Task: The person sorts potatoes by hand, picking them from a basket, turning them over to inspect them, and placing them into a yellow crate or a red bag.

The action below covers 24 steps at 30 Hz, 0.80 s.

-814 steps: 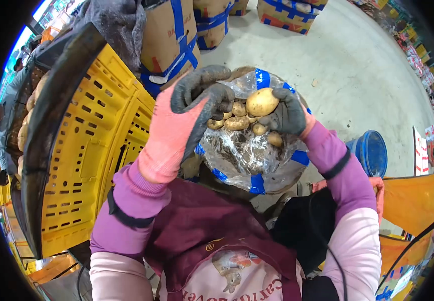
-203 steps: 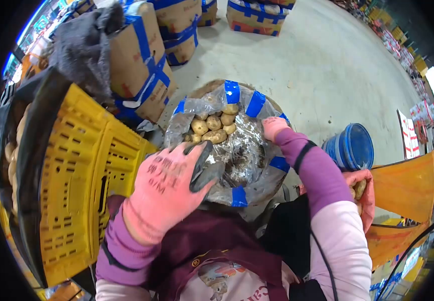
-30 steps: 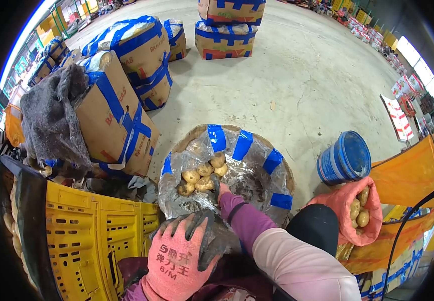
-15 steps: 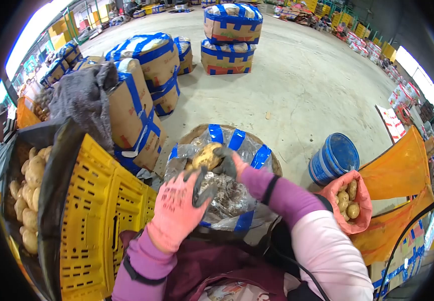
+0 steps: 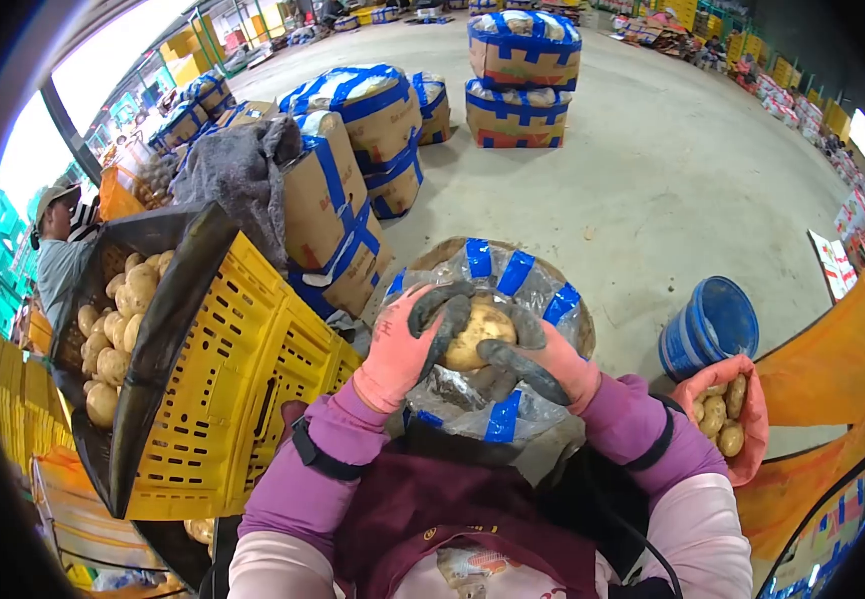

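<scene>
Between my two gloved hands is a large yellowish potato [image 5: 482, 335]. My left hand [image 5: 410, 341], in a pink glove with dark grey fingers, curls around its left side. From the right, my right hand [image 5: 546, 361] closes on it in a matching glove. Directly beneath lies a round, plastic-lined container with blue tape strips [image 5: 501, 420]; its inside is partly hidden by my hands and the potato.
At left, a dark-lined trough [image 5: 188, 260] full of potatoes stands beside a yellow slotted crate [image 5: 215, 399]. To the right are a blue bucket [image 5: 709, 327] and a pink sack of potatoes [image 5: 693, 387]. Taped cartons [image 5: 337, 200] stand ahead; a person [image 5: 63, 265] is at far left.
My left hand has turned and closed on the potato, which my right hand held before. Both hands now grip it from opposite sides. The view has swung left.
</scene>
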### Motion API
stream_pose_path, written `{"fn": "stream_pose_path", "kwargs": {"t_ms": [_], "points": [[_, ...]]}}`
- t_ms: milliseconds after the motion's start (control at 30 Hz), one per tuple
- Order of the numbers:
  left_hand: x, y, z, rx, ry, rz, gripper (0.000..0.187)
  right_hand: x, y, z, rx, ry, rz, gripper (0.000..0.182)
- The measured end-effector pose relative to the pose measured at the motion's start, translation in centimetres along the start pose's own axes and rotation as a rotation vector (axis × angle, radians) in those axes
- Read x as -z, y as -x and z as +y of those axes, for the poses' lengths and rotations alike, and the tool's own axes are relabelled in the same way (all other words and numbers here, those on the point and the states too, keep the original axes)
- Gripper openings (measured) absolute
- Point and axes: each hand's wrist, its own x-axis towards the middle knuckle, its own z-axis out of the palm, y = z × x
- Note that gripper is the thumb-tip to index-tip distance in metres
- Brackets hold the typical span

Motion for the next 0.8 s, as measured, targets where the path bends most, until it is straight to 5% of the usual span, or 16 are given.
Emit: {"fn": "stream_pose_path", "kwargs": {"t_ms": [67, 133, 200, 267, 333, 433, 533, 567, 733, 800], "points": [[-0.3, -0.2, -0.4, 0.047, -0.070, 0.044, 0.029, 0.1, 0.2, -0.1, 0.020, -0.011, 0.032, 0.054], [-0.5, -0.9, -0.1, 0.042, 0.170, -0.079, 0.032, 0.7, -0.1, -0.4, 0.150, 0.138, 0.137, 0.052], [-1.7, -1.1, -0.8, 0.123, 0.368, -0.098, 0.037, 1.6, -0.6, -1.4, 0.054, 0.171, 0.222, 0.051], [-2.6, -1.4, 0.5, 0.293, 0.486, -0.221, 0.041, 3.5, -1.9, -0.4, 0.545, 0.613, 0.189, 0.053], [-2.6, -2.3, 1.0, 0.346, 0.451, -0.269, 0.044, 3.6, -1.8, -0.4, 0.430, 0.516, 0.199, 0.054], [-2.8, -2.8, 0.2, 0.074, 0.309, -0.185, 0.040, 4.3, -2.4, -0.3, 0.491, 0.658, 0.172, 0.060], [-2.6, -3.1, -3.5, 0.095, 0.187, -0.130, 0.036, 4.6, -2.8, -0.2, 0.476, 0.607, 0.155, 0.061], [-2.1, -3.2, -3.8, -0.209, -0.158, -0.121, 0.035, 5.0, -3.0, 0.2, 0.509, 0.696, 0.175, 0.059], [-1.8, -4.2, -3.4, -0.190, -0.344, -0.165, 0.036, 4.6, -3.1, -0.6, 0.519, 0.569, 0.175, 0.056], [-2.4, -4.1, 0.6, 0.567, 0.802, -0.112, 0.031, 4.6, -3.0, -0.9, 0.510, 0.535, 0.186, 0.055]]}}
